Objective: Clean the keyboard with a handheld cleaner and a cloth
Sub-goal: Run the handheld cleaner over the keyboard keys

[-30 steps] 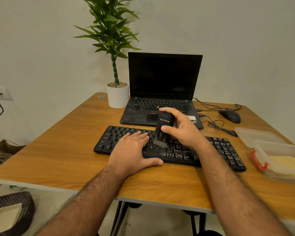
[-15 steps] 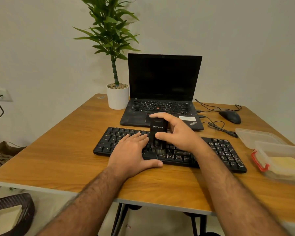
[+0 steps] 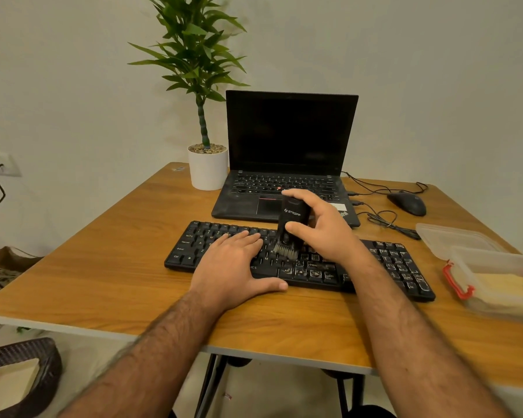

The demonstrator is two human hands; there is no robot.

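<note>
A black keyboard [image 3: 396, 267] lies across the wooden table [image 3: 109, 267] in front of me. My right hand [image 3: 323, 230] grips a black handheld cleaner [image 3: 293, 218] held upright, its grey brush tip [image 3: 285, 250] down on the keys near the keyboard's middle. My left hand [image 3: 233, 267] rests flat on the keyboard's left half, fingers straight and thumb along the front edge. A yellow cloth [image 3: 501, 285] lies inside a clear plastic box [image 3: 495, 267] at the right.
An open black laptop [image 3: 287, 140] with a dark screen stands behind the keyboard. A potted plant [image 3: 207, 167] is to its left, a black mouse [image 3: 406, 202] and cables to its right. The box's lid [image 3: 453, 236] lies beside the box. A wicker basket [image 3: 18, 375] sits on the floor.
The cleaner swept toward the near keys and has come back up a little to the right, brush on the middle rows. My left hand has stayed in place.
</note>
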